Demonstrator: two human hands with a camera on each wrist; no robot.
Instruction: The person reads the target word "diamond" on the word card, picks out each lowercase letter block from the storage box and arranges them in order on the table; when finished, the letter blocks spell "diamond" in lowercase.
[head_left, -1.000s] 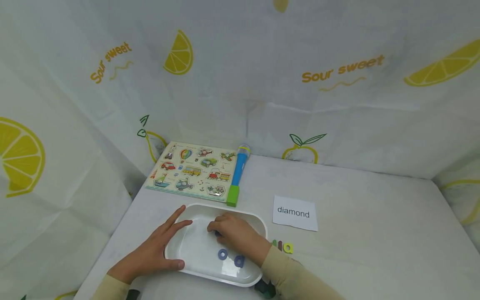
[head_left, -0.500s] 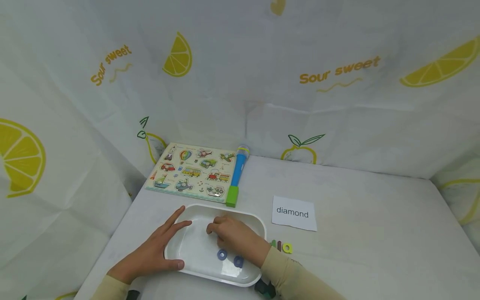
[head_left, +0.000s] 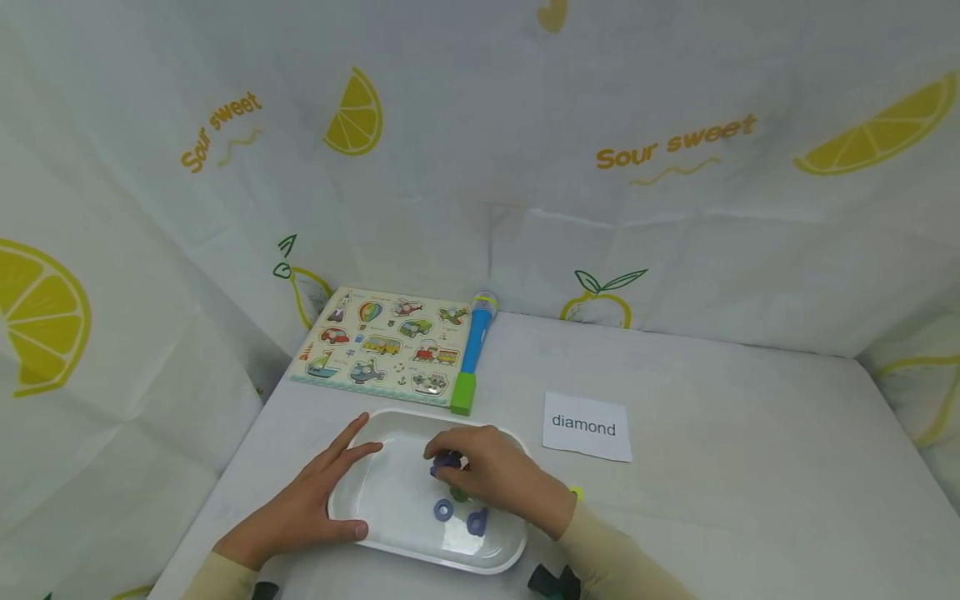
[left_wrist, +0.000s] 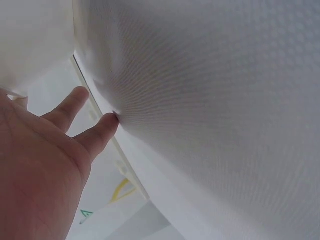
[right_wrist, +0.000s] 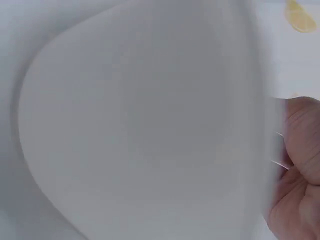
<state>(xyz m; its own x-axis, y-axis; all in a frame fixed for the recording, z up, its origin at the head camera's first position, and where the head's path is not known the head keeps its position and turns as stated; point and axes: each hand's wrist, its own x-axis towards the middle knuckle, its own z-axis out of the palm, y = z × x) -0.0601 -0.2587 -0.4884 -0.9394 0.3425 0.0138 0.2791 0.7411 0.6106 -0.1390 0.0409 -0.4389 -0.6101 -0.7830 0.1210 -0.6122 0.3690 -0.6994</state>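
Observation:
A white tray (head_left: 390, 517) lies on the table in the head view. My left hand (head_left: 307, 504) rests at its left end with fingers spread, the thumb on the near rim. In the left wrist view, this hand's (left_wrist: 45, 155) fingers reach out straight. Over the tray, my right hand (head_left: 498, 475) pinches a purple letter piece (head_left: 446, 463) between thumb and fingers; its shape is partly hidden. Below it lie a green piece (head_left: 459, 495), a purple letter o (head_left: 443, 510) and a purple letter d (head_left: 477, 522). The tray wall (right_wrist: 150, 125) partly hides my right hand (right_wrist: 300, 170) in the right wrist view.
A card reading "diamond" (head_left: 585, 427) lies right of the tray. Behind the tray are a vehicle picture board (head_left: 390, 346) and a blue toy microphone (head_left: 476, 342) with a green end. A yellow piece (head_left: 576, 492) peeks out past my right wrist.
My right hand has lifted and shifted right, bringing up a purple letter piece between its fingers. A green piece now shows beneath it. My left hand stays in place.

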